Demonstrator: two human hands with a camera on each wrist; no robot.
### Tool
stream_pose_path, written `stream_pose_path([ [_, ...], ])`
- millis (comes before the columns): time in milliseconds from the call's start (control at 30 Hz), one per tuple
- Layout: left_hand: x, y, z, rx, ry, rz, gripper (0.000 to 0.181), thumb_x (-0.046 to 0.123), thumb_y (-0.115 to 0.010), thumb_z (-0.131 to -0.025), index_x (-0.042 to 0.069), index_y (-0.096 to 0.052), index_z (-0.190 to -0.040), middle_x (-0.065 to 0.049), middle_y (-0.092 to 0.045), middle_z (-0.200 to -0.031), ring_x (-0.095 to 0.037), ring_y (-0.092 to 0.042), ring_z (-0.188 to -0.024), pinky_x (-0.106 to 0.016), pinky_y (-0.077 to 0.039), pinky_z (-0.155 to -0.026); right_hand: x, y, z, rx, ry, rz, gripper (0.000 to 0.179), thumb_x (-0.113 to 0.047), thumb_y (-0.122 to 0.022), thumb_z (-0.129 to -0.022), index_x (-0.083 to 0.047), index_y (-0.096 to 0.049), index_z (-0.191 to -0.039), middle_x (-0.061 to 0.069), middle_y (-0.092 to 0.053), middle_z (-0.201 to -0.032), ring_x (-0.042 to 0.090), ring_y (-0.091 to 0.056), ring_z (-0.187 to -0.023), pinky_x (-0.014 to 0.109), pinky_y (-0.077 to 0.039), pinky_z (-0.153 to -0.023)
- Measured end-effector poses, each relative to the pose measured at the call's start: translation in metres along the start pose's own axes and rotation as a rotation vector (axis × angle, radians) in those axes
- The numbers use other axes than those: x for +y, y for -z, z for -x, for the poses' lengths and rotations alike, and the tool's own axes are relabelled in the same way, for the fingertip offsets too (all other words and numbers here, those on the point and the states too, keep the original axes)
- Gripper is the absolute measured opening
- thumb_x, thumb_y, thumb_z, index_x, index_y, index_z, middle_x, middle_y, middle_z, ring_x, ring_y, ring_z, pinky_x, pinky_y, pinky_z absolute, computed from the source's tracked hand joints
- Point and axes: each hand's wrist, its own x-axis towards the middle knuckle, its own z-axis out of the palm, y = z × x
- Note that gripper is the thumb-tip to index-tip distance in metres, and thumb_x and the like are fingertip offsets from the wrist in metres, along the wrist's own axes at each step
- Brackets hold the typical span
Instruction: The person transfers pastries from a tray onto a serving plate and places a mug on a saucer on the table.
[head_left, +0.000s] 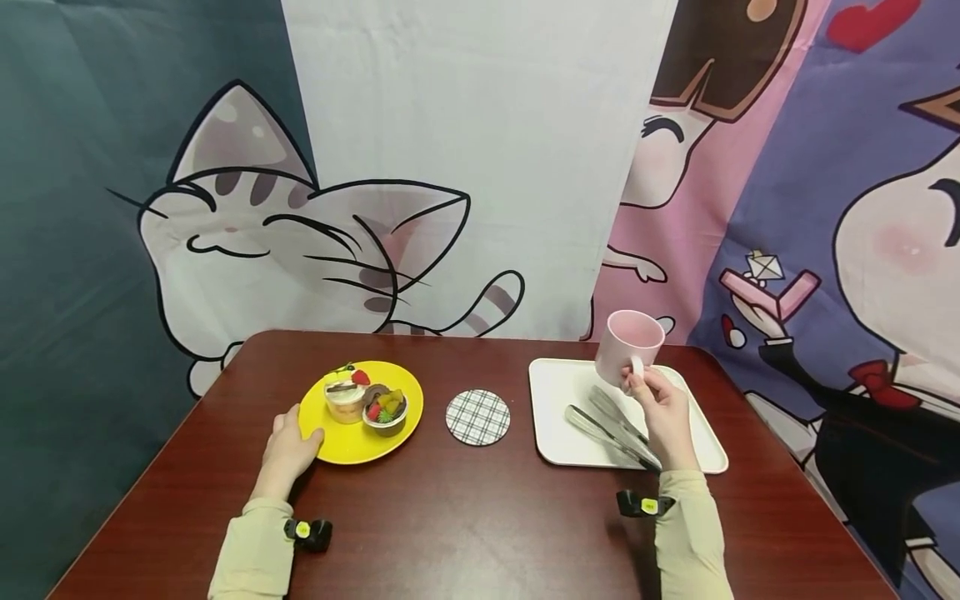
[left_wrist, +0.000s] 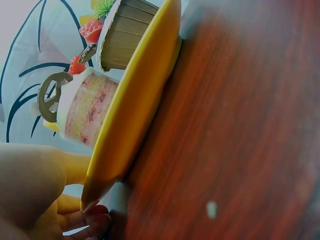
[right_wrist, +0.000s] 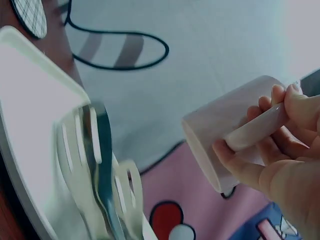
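Note:
My left hand (head_left: 289,446) grips the left rim of a yellow plate (head_left: 345,452); in the left wrist view its thumb lies on top and its fingers reach below the rim. Two small desserts sit on the plate: a layered cream cake cup (head_left: 345,404) and a fruit-topped cupcake (head_left: 386,411). My right hand (head_left: 663,412) holds a pink mug (head_left: 617,350) by its handle (right_wrist: 257,129), above a white tray (head_left: 551,417). On that tray, beneath the mug and hand, lie metal serving tongs (head_left: 600,429), partly covered by the hand.
A round plaid coaster (head_left: 477,417) lies on the brown table (head_left: 465,517) between plate and tray. A printed cloth backdrop (head_left: 480,167) with cartoon figures hangs behind the table's far edge.

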Motion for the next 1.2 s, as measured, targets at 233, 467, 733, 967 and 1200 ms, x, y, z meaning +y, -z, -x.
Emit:
stream_pose_path([
  [233,0.002,0.001,0.0,-0.002,0.007,0.008,0.071,0.026,-0.044,-0.089,-0.008,-0.006,-0.14,-0.032,-0.018,-0.131,-0.047,-0.032,-0.113,-0.057,-0.029,-0.097,0.0,-0.024,0.004,-0.129,0.04,0.014,0.029,-0.009,-0.054,-0.087,0.02,-0.052,-0.082,-0.002,-0.061,-0.096,0.005,-0.055,-0.096,0.013,-0.045,-0.08],
  [467,0.003,0.001,0.001,0.006,0.016,0.011,0.07,0.023,-0.044,-0.089,-0.008,-0.008,-0.14,-0.031,-0.019,-0.131,-0.046,-0.033,-0.113,-0.056,-0.03,-0.098,0.005,-0.054,0.012,-0.176,-0.02,0.014,0.026,-0.011,-0.056,-0.085,0.015,-0.056,-0.079,0.003,-0.062,-0.097,0.006,-0.054,-0.098,0.016,-0.045,-0.081],
  [733,0.004,0.0,0.0,0.004,0.04,0.035,0.069,0.023,-0.044,-0.089,-0.005,-0.007,-0.141,-0.03,-0.019,-0.132,-0.043,-0.032,-0.112,-0.056,-0.03,-0.099,0.014,-0.085,0.026,-0.271,0.009,0.006,0.021,-0.011,-0.056,-0.085,0.009,-0.06,-0.078,0.013,-0.062,-0.1,0.006,-0.054,-0.097,0.017,-0.045,-0.08],
  [967,0.004,0.001,-0.001,0.011,0.027,0.026,0.069,0.024,-0.043,-0.089,-0.005,-0.007,-0.141,-0.029,-0.019,-0.133,-0.045,-0.033,-0.113,-0.056,-0.03,-0.098,0.021,-0.107,0.037,-0.381,0.041,0.002,0.021,-0.007,-0.053,-0.086,0.013,-0.059,-0.079,0.027,-0.059,-0.102,0.005,-0.054,-0.098,0.016,-0.044,-0.081],
  [1200,0.003,0.0,0.0,0.012,0.024,0.027,0.068,0.023,-0.043,-0.089,-0.005,-0.009,-0.141,-0.029,-0.02,-0.133,-0.044,-0.033,-0.114,-0.056,-0.03,-0.098,0.031,-0.124,0.047,-0.444,0.03,-0.027,0.021,-0.004,-0.053,-0.086,0.016,-0.059,-0.08,0.028,-0.06,-0.101,0.008,-0.053,-0.098,0.015,-0.044,-0.08],
])
